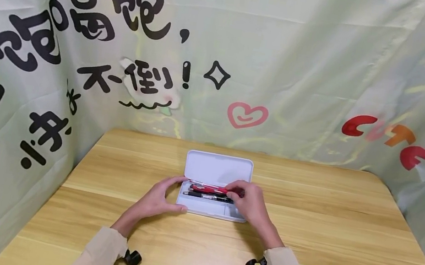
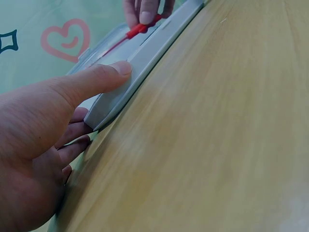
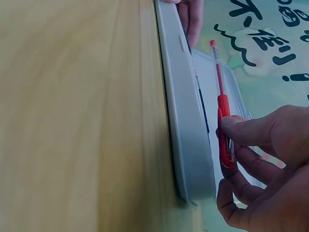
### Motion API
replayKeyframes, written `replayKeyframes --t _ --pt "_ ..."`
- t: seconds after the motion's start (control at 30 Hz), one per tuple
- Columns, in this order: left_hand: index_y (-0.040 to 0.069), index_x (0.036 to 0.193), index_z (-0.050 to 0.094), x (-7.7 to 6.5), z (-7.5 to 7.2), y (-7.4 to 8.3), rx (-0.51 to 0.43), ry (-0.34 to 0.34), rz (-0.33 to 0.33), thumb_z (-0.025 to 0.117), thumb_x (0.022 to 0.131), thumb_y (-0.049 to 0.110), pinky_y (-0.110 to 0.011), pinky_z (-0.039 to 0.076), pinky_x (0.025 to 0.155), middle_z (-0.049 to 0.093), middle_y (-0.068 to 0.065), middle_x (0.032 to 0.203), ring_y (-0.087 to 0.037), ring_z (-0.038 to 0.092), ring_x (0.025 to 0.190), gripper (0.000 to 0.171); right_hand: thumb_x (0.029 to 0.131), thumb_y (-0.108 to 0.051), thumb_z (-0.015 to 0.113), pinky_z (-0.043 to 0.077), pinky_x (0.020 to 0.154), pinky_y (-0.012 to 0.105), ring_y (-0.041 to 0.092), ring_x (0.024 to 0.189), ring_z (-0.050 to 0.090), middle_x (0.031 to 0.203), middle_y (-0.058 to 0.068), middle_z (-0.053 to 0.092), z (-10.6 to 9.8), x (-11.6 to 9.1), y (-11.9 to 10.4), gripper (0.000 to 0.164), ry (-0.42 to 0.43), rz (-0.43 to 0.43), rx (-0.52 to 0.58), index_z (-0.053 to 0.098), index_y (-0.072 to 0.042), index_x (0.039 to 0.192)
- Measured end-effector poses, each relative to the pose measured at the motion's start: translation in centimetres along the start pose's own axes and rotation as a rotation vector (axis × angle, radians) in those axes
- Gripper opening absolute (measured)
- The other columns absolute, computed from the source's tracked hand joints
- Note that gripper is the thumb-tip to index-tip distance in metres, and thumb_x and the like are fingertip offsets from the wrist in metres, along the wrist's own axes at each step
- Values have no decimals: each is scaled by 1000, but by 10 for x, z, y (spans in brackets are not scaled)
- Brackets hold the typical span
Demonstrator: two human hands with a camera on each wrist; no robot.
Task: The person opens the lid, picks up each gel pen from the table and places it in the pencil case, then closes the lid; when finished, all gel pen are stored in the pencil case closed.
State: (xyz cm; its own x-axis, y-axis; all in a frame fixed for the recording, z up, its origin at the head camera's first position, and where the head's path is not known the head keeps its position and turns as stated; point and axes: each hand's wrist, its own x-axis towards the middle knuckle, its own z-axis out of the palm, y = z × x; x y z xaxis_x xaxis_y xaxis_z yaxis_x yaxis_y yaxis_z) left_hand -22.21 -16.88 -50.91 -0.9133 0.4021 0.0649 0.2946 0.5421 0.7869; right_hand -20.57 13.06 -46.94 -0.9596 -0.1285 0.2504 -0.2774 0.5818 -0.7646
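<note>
A white pencil case (image 1: 201, 205) lies on the table with its hinged lid (image 1: 218, 168) raised at the back. My left hand (image 1: 158, 199) holds the case by its left end, thumb on the front rim and fingers around toward the back. Over the right part of the case, my right hand (image 1: 250, 202) pinches a red pen (image 3: 223, 108) with a partly clear barrel between thumb and fingers. In the right wrist view this pen is above the case rim. Below it in the tray are a black pen (image 1: 202, 196) and another red pen (image 1: 203, 189), their right ends partly hidden by the right hand.
The wooden table (image 1: 324, 243) extends to both sides and in front of the case. Behind it hangs a pale printed curtain (image 1: 301, 72), which also closes off the left and right. Small black cameras (image 1: 132, 259) are strapped at both wrists.
</note>
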Motion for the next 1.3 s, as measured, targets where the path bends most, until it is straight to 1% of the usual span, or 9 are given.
replayKeyframes --t 0.2,0.37,0.67,0.8,0.9,1.03,1.17,1.3 --pt "22 150 52 0 0 -1 -2 6 4 93 74 43 -63 27 117 46 -11 155 -36 38 145 89 87 3 78 54 76 36 18 87 65 96 3 76 6 1 -2 13 -37 -2 -58 80 -9 93" --pt "22 151 51 0 1 -1 -1 8 2 92 75 42 -65 27 116 46 -11 156 -36 38 145 88 88 5 77 57 79 39 19 87 66 98 4 75 7 1 -2 15 -40 13 -55 79 -8 95" --pt "22 151 51 0 0 1 -12 8 -4 92 75 43 -65 26 117 45 -10 156 -36 37 146 88 88 4 77 57 80 38 19 90 66 99 4 75 5 -2 -1 15 -44 8 -53 79 -7 98" --pt "22 151 51 0 1 0 -10 9 -4 92 76 43 -65 26 117 45 -10 157 -36 37 146 88 90 3 75 56 77 35 19 88 65 102 5 74 -1 -3 0 15 -55 8 -21 79 -7 101" --pt "22 151 51 1 1 -1 -12 7 -1 92 75 43 -64 26 117 45 -9 157 -35 37 146 88 92 3 74 56 74 32 20 88 65 102 7 73 -8 -2 3 17 -27 8 13 77 -5 106" --pt "22 151 51 1 2 -2 -12 2 1 92 75 43 -63 26 117 45 -9 157 -34 36 146 89 93 1 73 57 76 32 23 92 66 101 7 73 -19 -1 10 21 61 36 39 76 -4 113" --pt "22 151 51 1 1 -2 -13 -2 -3 93 74 43 -63 25 118 44 -9 157 -34 36 147 90 94 -1 73 58 79 35 27 95 66 103 10 73 -28 0 20 25 131 78 48 73 -3 119" --pt "21 151 51 1 1 -2 -13 4 -1 92 75 42 -64 26 117 45 -10 157 -36 36 146 89 93 1 72 58 83 40 32 97 67 107 17 71 -31 1 28 32 162 104 88 67 1 124"
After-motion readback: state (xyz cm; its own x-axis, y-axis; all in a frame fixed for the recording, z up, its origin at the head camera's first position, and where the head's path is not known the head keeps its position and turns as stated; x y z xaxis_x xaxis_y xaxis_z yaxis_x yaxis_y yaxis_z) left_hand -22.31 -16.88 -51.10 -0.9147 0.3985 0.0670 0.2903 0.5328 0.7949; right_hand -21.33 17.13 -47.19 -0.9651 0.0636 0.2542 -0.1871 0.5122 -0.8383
